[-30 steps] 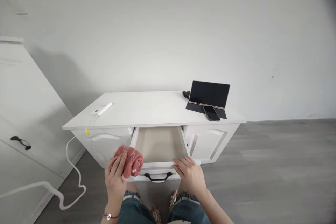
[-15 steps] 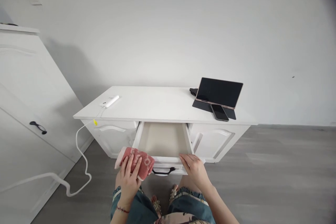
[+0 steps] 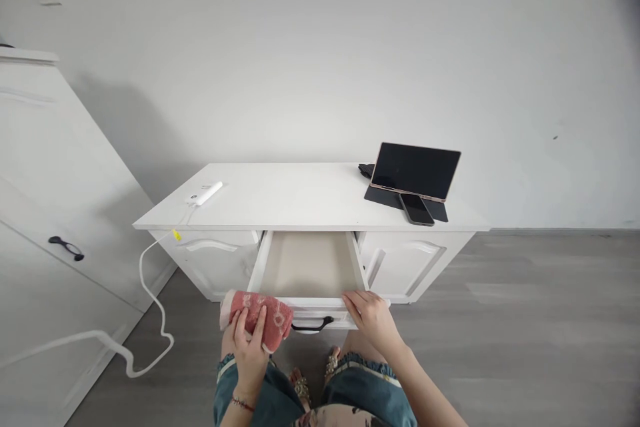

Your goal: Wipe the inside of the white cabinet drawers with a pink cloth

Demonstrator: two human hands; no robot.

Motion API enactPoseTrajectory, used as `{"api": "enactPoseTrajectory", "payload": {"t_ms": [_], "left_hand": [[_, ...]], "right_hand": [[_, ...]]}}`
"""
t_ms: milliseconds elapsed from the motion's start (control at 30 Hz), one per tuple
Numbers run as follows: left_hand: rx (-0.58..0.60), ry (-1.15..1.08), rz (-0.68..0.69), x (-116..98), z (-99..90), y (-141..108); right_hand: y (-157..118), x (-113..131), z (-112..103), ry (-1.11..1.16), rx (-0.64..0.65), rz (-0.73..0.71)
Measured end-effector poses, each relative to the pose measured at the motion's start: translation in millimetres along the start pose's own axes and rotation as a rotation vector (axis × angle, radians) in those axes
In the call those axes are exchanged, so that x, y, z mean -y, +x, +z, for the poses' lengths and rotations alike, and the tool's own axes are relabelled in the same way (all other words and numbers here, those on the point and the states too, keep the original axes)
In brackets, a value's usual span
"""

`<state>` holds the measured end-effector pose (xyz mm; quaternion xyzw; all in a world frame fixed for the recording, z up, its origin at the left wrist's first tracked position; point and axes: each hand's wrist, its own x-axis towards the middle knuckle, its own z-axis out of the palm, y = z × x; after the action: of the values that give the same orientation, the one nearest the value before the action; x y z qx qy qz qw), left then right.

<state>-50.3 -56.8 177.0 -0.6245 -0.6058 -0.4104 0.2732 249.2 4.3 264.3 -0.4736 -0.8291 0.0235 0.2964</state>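
Note:
A folded pink cloth (image 3: pixel 277 321) with a pale edge lies against the front left corner of the pulled-out drawer (image 3: pixel 307 265). My left hand (image 3: pixel 249 347) grips this cloth from the near side, fingers spread over it. On the right, my right hand (image 3: pixel 369 315) has its fingers curled over the top edge of the drawer front. The inside of the drawer shows a bare beige bottom. Between my hands, a black handle (image 3: pixel 313 325) sits on the drawer front.
On the white cabinet top (image 3: pixel 285 197) stand a tablet (image 3: pixel 416 171) and a phone (image 3: pixel 417 209) at right, and a white power strip (image 3: pixel 206 194) at left. Its cable (image 3: pixel 163 320) hangs down on the left, beside a tall white cabinet (image 3: pixel 45 167).
The cloth and my left hand have moved slightly down, toward me. My right hand keeps its hold on the drawer edge. The view has shifted a little.

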Motion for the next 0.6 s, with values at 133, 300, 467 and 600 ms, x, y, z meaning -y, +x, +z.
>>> {"api": "enactPoseTrajectory", "payload": {"t_ms": [133,300,467,600], "left_hand": [[-0.017,-0.007,-0.064,-4,7.5,-23],[0.062,-0.097,-0.143,-17,17.1,-43],[-0.046,-0.242,-0.358,-46,29.1,-30],[-0.125,-0.170,-0.431,-53,21.0,5]], "right_hand": [[1,-1,-3,0.033,0.008,0.019],[-5,-10,-14,0.011,-0.116,0.041],[-22,-26,-21,-0.013,-0.230,0.238],[-36,-35,-22,0.239,-0.188,0.367]]}}
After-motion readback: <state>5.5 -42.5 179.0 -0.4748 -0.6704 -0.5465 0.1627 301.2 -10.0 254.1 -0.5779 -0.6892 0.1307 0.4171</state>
